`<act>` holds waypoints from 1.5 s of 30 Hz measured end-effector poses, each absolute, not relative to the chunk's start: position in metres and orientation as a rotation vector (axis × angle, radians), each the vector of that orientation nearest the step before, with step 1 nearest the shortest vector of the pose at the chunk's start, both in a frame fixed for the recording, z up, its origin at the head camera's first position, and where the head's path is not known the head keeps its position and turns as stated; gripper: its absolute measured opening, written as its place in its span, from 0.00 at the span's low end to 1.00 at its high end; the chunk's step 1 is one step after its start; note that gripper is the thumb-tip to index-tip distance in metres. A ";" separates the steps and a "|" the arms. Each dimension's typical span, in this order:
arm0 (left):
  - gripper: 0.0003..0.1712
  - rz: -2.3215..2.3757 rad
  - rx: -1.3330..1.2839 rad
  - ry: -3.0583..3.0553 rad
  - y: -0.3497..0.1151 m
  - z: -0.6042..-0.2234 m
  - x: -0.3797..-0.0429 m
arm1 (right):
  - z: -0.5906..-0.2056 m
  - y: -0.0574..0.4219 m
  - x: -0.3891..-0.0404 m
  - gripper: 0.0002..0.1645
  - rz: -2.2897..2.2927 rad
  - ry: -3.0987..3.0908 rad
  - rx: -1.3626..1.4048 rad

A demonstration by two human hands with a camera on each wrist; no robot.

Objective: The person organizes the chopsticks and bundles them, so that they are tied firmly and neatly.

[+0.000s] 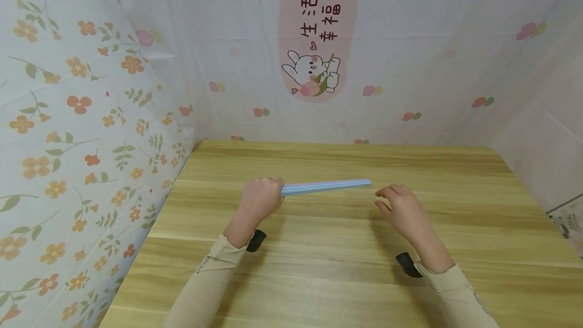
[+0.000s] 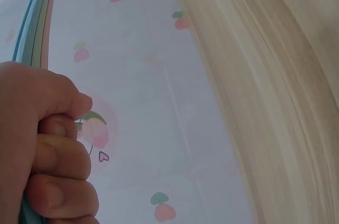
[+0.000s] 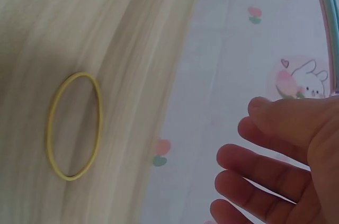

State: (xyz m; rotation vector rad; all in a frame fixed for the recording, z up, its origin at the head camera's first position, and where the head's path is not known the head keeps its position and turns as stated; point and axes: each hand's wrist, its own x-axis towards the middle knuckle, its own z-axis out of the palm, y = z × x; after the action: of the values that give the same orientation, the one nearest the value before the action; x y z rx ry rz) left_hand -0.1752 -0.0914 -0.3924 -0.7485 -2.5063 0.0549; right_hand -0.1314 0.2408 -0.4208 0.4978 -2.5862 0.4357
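Note:
My left hand (image 1: 261, 197) grips a bundle of slim pastel chopsticks (image 1: 325, 187) at one end, its fingers curled round them. The bundle points to the right, held nearly level above the wooden table. Blue, yellowish and pink sticks (image 2: 36, 33) show side by side in the left wrist view; the ends inside the fist are hidden. Just past the free tips is my right hand (image 1: 407, 211), holding nothing, fingers loosely bent and thumb apart from them in the head view. Below it on the table lies a yellow rubber band (image 3: 49, 128), an open loop.
The wooden table (image 1: 328, 277) runs back to a white curtain (image 1: 227, 65) printed with fruit and a rabbit. A flowered cloth (image 1: 91, 140) hangs along the left side. Black straps or mounts (image 1: 408, 265) sit under both wrists.

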 end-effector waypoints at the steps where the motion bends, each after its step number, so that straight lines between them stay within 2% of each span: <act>1: 0.17 0.055 -0.746 -2.508 -0.092 -0.392 -0.175 | -0.421 0.242 -0.131 0.11 0.439 -2.601 0.493; 14: 0.20 0.080 -0.736 -2.521 -0.093 -0.385 -0.177 | -0.432 0.255 -0.121 0.10 0.426 -2.790 0.436; 24: 0.19 0.079 -0.721 -2.532 -0.093 -0.383 -0.177 | -0.450 0.266 -0.115 0.10 0.363 -2.688 0.538; 36: 0.18 0.094 -0.712 -2.561 -0.094 -0.382 -0.180 | -0.458 0.265 -0.105 0.08 0.414 -2.872 0.490; 45: 0.17 0.083 -0.706 -2.569 -0.094 -0.383 -0.180 | -0.463 0.263 -0.105 0.11 0.347 -2.856 0.494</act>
State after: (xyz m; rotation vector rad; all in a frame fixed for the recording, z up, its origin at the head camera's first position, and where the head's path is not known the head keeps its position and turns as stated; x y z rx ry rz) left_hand -0.1805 -0.0939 -0.3833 -0.7064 -2.5693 0.0833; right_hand -0.1048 0.2629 -0.4631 0.4936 -2.8558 0.3470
